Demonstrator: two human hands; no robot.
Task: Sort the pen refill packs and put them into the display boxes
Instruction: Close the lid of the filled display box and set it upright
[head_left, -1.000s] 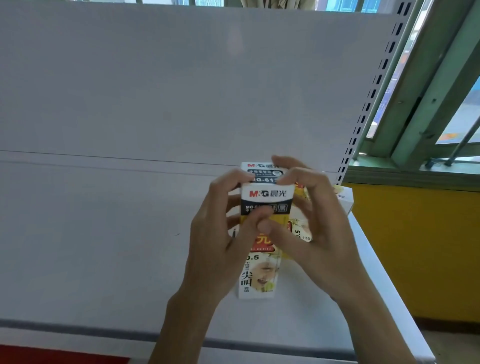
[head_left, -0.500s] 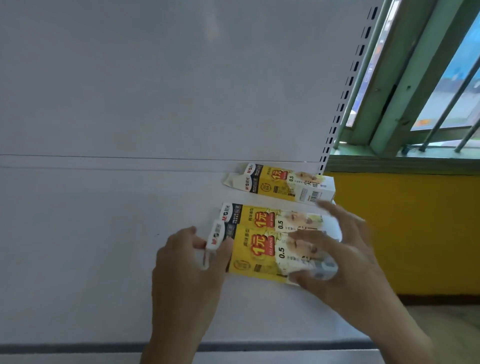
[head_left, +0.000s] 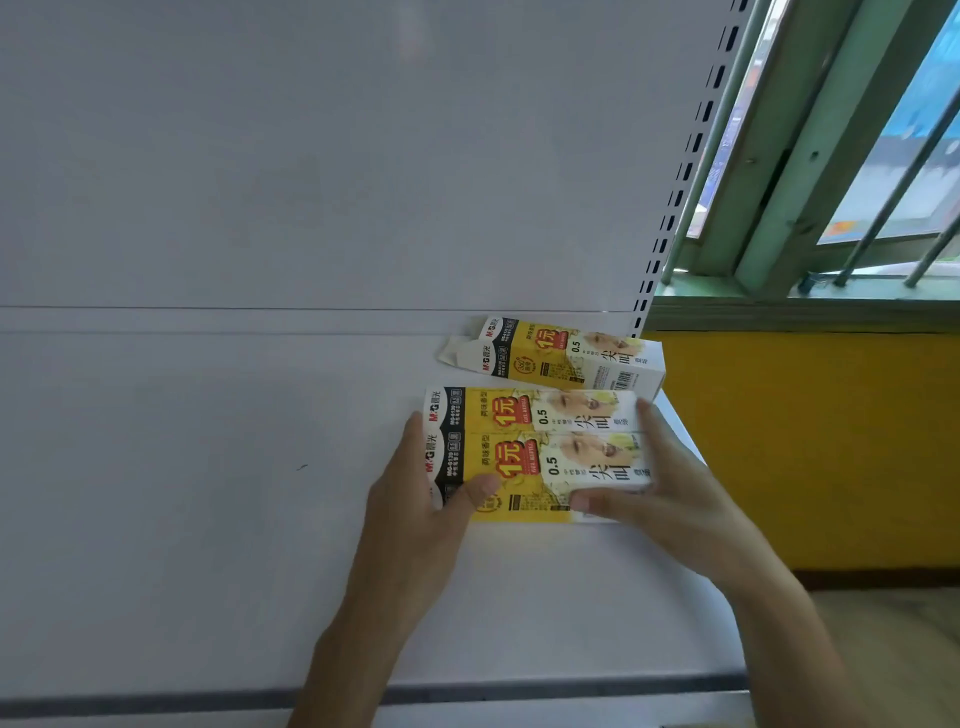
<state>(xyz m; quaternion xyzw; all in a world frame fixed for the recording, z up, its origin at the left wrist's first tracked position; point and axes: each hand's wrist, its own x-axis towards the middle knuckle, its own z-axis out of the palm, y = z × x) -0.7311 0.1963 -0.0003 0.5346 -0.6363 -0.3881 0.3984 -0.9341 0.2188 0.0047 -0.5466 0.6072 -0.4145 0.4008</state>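
Observation:
Two yellow-and-white pen refill boxes lie flat and side by side on the white shelf (head_left: 208, 493), the near box (head_left: 524, 470) touching the far box (head_left: 519, 413). My left hand (head_left: 415, 504) grips their left, black-and-white end, thumb on the near box's front face. At their right end my right hand (head_left: 670, 493) grips them, thumb on the near face and fingers along the end. Behind them a third box (head_left: 561, 358) of the same kind lies with its left flap open, touched by neither hand.
The shelf's white back panel (head_left: 311, 156) rises just behind the boxes. A perforated upright (head_left: 675, 208) marks the shelf's right end, with a green window frame (head_left: 779, 182) and yellow wall (head_left: 805, 441) beyond. The shelf's front edge (head_left: 156, 701) runs close below my wrists.
A second ago my hands held the boxes up, stacked on end. Now the two boxes lie flat side by side, and my hands have closed in on their two ends.

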